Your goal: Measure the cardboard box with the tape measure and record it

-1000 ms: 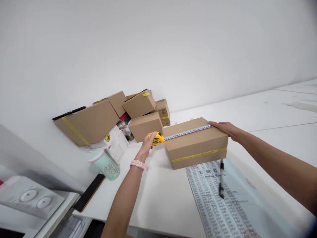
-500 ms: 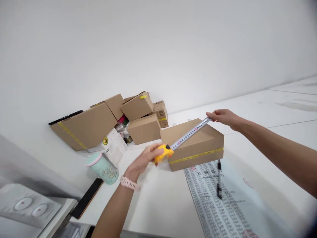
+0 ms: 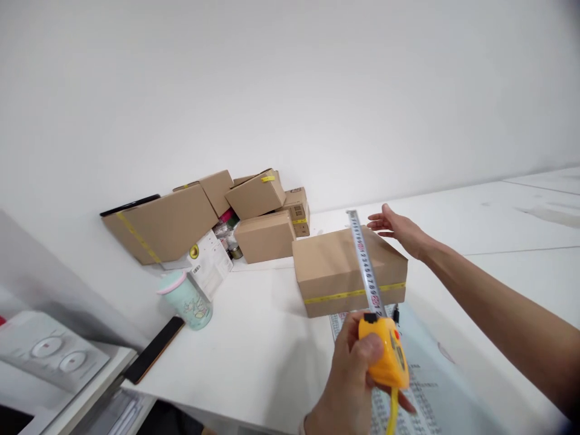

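My left hand (image 3: 353, 374) grips a yellow tape measure (image 3: 385, 353) in front of a closed cardboard box (image 3: 326, 260). The metal blade (image 3: 365, 260) sticks out of the case, rising away from me across the box, its hooked tip in the air near the far edge. A yellow strap hangs from the case. My right hand (image 3: 403, 232) is open at the box's far right corner, fingers pointing left toward the blade tip, with a gap between them. Yellow tape (image 3: 339, 296) runs along the box's front face.
Several cardboard boxes (image 3: 265, 238) are piled by the wall at the back left. A mint tumbler (image 3: 188, 302), a white packet (image 3: 211, 266) and a dark phone-like slab (image 3: 154, 350) stand or lie at left. Under my left hand lies a printed report sheet (image 3: 453, 386), partly hiding a pen (image 3: 396, 314).
My left hand has brought the tape measure off the box, rightward and closer to me, turning the blade away from me. My right hand has let go of the blade's end.
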`<state>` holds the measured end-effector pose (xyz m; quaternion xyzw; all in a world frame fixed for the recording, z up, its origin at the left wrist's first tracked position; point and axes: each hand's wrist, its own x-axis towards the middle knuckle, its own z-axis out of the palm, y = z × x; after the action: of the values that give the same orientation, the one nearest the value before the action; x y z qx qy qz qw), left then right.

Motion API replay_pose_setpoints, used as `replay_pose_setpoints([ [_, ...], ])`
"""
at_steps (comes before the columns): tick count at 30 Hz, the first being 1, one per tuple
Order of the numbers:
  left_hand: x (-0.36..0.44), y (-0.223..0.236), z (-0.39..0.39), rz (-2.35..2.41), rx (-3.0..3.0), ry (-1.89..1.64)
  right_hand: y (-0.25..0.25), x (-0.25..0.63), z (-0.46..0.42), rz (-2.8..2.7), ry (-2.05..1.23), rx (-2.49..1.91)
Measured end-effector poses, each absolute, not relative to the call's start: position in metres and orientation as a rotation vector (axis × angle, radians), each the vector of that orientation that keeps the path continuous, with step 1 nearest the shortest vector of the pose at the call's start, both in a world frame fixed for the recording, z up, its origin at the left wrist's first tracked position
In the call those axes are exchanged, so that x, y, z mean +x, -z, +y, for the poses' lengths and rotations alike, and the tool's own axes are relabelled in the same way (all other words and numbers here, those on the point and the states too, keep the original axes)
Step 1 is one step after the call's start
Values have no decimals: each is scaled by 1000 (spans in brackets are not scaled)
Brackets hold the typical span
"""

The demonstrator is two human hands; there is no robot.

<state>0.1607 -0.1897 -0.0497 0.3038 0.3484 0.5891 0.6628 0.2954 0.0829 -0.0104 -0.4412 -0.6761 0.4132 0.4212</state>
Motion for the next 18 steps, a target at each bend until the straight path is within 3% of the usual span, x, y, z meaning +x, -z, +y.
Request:
replay_pose_setpoints([
  [5,166,32,-157,917,446,-1409,22,277,91,-2236,-515,-1249],
  [18,180,18,-136,955,250,-1450,31,238,117,-2540,-174,-1171],
])
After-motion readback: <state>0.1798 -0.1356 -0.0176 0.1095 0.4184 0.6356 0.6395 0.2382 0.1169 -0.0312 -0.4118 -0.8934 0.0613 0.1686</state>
